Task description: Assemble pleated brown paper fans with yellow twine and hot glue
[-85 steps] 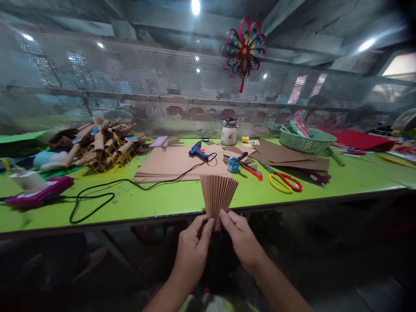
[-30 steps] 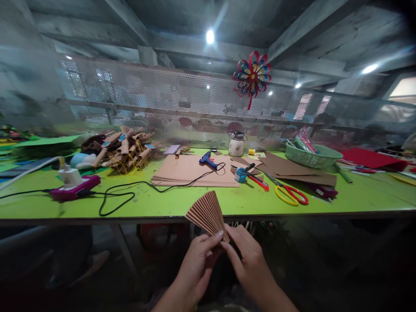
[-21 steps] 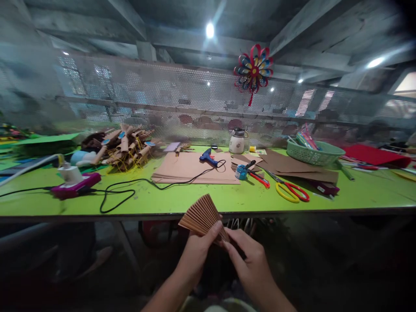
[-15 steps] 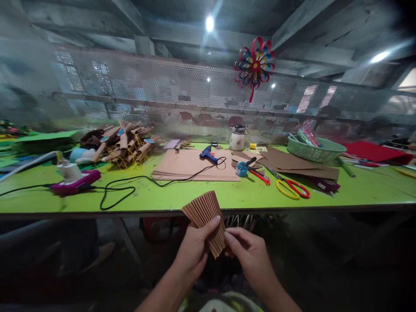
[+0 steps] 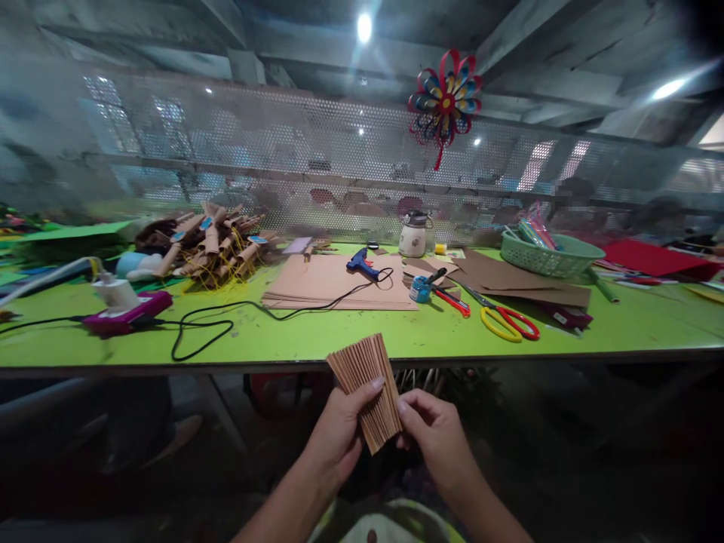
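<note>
In the head view, both hands work on a piece of pleated brown paper (image 5: 362, 360) held up in front of the near edge of the green desk (image 5: 294, 339), its upper end overlapping the desktop in sight and its lower end below the edge. The left hand (image 5: 338, 430) is closed on it, thumb laid flat across the pleats and fingers mostly hidden behind. The right hand (image 5: 440, 434) pinches narrowly at the paper's right side, thumb against the lower part of that edge. The folds lie close together, and the piece leans with its top toward the left.

Beyond it on the desk, a stack of flat brown sheets (image 5: 317, 283) carries a blue glue gun (image 5: 362, 264), whose black cable (image 5: 249, 304) runs left toward a purple power strip (image 5: 130, 313) bearing a white plug (image 5: 115, 294). Just right of the stack stand a small blue jar (image 5: 419, 289) and a red-handled tool (image 5: 452, 303); farther right lie scissors (image 5: 501, 332) with one yellow and one red handle. A light-coloured jug (image 5: 412, 237) stands behind. A green basket (image 5: 551, 262) sits at the right, partly behind darker brown sheets (image 5: 486, 273). At the left is a heap of brown paper rolls (image 5: 212, 243) with yellow strings.
</note>
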Demonstrator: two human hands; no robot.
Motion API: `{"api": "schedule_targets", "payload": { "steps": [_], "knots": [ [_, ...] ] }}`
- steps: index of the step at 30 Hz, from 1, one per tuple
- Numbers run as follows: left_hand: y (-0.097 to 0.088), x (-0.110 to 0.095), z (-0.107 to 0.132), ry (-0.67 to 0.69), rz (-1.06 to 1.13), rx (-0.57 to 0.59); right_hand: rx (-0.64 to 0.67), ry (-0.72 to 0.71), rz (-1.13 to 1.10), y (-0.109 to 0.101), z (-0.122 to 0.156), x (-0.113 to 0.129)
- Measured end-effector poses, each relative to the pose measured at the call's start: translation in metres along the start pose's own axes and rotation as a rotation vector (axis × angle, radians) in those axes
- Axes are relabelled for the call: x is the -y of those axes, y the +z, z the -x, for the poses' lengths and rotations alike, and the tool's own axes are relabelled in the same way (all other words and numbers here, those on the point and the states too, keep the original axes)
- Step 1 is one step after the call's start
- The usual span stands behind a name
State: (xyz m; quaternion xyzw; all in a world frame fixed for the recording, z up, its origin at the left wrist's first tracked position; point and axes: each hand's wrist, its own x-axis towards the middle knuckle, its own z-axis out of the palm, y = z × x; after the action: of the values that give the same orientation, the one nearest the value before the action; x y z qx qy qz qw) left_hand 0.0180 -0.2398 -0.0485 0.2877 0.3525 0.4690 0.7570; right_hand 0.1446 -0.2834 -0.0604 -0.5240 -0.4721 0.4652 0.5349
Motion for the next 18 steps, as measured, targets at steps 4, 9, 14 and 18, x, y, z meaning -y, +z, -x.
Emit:
{"api": "schedule_targets", "payload": {
  "steps": [4, 9, 14, 18],
  "knots": [
    [0.0, 0.002, 0.003, 0.027, -0.056, 0.022, -0.081, -0.077, 0.128, 0.0, -0.007, 0.0],
    [-0.001, 0.004, 0.006, 0.005, -0.158, 0.105, -0.199, -0.196, 0.364, -0.002, -0.018, 0.003],
    [-0.001, 0.007, 0.007, -0.038, -0.139, 0.183, -0.147, -0.34, 0.337, -0.004, -0.028, 0.018],
    [-0.001, 0.006, 0.01, -0.098, -0.135, 0.184, -0.041, -0.328, 0.261, -0.003, -0.033, 0.024]
  ]
}}
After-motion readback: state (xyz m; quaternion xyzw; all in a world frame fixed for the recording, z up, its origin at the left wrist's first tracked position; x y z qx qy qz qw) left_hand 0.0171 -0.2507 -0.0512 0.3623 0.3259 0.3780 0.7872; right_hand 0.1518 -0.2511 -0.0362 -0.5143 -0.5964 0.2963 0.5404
